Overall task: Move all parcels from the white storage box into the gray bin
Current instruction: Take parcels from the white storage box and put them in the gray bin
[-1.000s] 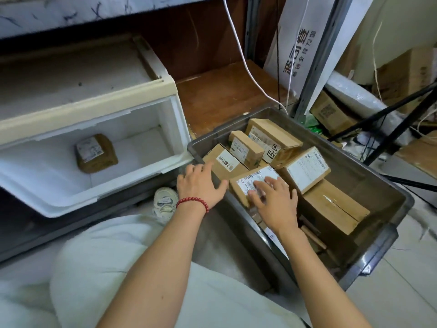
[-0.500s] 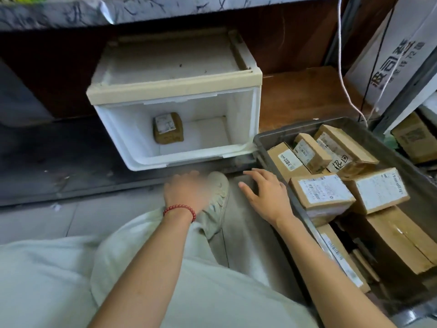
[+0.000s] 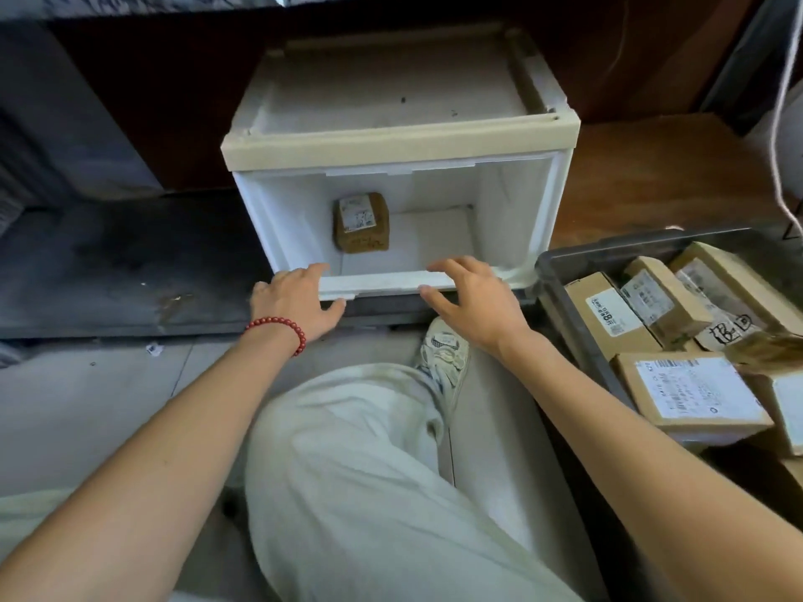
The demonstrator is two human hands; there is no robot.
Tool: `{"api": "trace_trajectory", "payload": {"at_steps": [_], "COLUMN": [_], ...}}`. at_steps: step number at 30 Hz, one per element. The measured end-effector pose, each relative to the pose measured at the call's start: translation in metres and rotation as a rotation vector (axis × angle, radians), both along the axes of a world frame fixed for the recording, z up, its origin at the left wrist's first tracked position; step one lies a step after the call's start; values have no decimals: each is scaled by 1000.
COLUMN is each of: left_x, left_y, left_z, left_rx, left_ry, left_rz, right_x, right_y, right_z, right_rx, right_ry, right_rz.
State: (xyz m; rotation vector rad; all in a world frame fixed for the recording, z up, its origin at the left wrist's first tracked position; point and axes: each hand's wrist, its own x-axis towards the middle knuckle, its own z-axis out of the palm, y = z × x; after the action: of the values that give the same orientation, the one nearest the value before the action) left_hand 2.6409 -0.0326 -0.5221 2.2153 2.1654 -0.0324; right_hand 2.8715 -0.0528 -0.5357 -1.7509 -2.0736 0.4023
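The white storage box stands open toward me on a low dark ledge. One small brown parcel with a white label stands inside at the back left. My left hand, with a red bead bracelet, has its fingers over the box's front lip and its thumb under it. My right hand hovers at the lip's right part, fingers spread, holding nothing. The gray bin at the right holds several labelled cardboard parcels.
My knee in pale trousers and a white shoe lie just below the box. A dark ledge runs left, a wooden shelf lies right of the box, and a white cable hangs at far right.
Both hands left the parcels in the gray bin and moved left and forward to the white box's front lip. The view swung left, centring the box.
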Motion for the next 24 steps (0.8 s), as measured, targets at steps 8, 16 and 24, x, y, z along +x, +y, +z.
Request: {"api": "trace_trajectory", "payload": {"at_steps": [8, 16, 24], "left_x": [11, 1, 2], "left_y": [60, 164, 255], "left_z": [-34, -90, -155], "left_rx": [-13, -77, -114], "left_ry": [-85, -77, -201], "left_rz": [-21, 29, 98], "right_x": [-20, -33, -49], "right_y": [74, 181, 278], "right_z": [-13, -66, -112], "right_rx": [-67, -219, -269], "right_ry": [-121, -216, -237], "right_rz": [59, 52, 79]}}
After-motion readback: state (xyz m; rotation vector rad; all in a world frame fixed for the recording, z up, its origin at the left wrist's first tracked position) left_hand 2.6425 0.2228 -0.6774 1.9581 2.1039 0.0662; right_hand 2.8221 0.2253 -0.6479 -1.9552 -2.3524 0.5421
